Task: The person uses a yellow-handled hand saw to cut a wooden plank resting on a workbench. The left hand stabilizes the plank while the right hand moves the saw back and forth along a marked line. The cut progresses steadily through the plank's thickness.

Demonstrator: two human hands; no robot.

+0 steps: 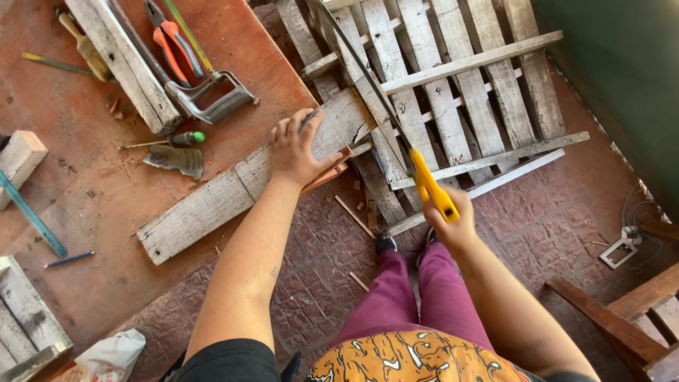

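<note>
Two bare arms reach down from the lower edge of the frame. The left hand (296, 150) lies flat with fingers spread, pressing on a weathered plank (247, 185) near frame centre; a pencil (309, 117) seems to be tucked between its fingers, though it is too small to be sure. The plank runs diagonally from lower left to upper right, and its far end overhangs the edge of the reddish worktable (85, 184).

The right hand (453, 225), right of centre, is closed around the yellow handle of a handsaw (385, 113), whose dark blade slants up toward the top centre and crosses the plank's overhanging end.

A wooden pallet (453, 85) lies on the brick floor at upper right. On the table at upper left sit orange-handled pliers (170, 42), a grey metal clamp (209, 99), a green-tipped screwdriver (173, 140) and a brush (85, 46). A crumpled white bag (109, 356) sits at the lower left.
</note>
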